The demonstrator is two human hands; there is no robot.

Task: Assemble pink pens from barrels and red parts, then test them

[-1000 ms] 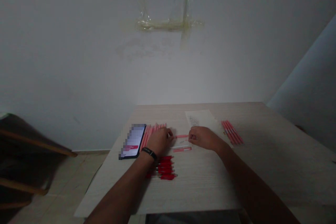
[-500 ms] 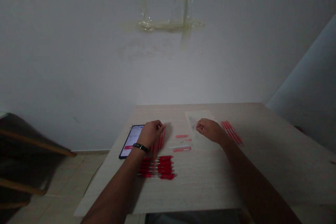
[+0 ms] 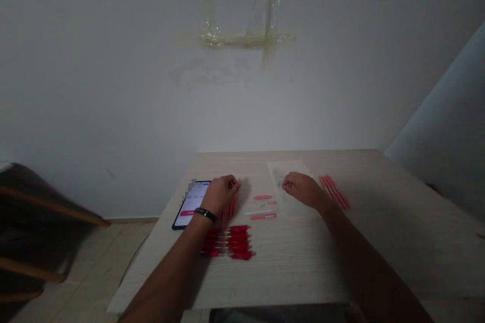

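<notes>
My left hand (image 3: 223,192), with a dark band at the wrist, is closed in a pinch over the top of a row of pink pen parts (image 3: 230,209); what its fingertips hold is too small to make out. My right hand (image 3: 301,187) is closed, fingertips pressed together, above a pale sheet (image 3: 297,166) with small dark items on it. Between my hands lie a pink barrel (image 3: 262,197), a small pink piece (image 3: 272,203), a thin clear refill (image 3: 261,211) and a pink pen part with a clip (image 3: 263,216).
Several red pen parts (image 3: 239,243) lie in rows near the front. A lit phone (image 3: 188,213) sits left of my left hand. Several pink pens (image 3: 334,192) lie to the right. The table (image 3: 288,272) meets the wall; wooden furniture (image 3: 38,267) stands at left.
Both hands keep almost the same place and pose. The view has shifted very slightly.
</notes>
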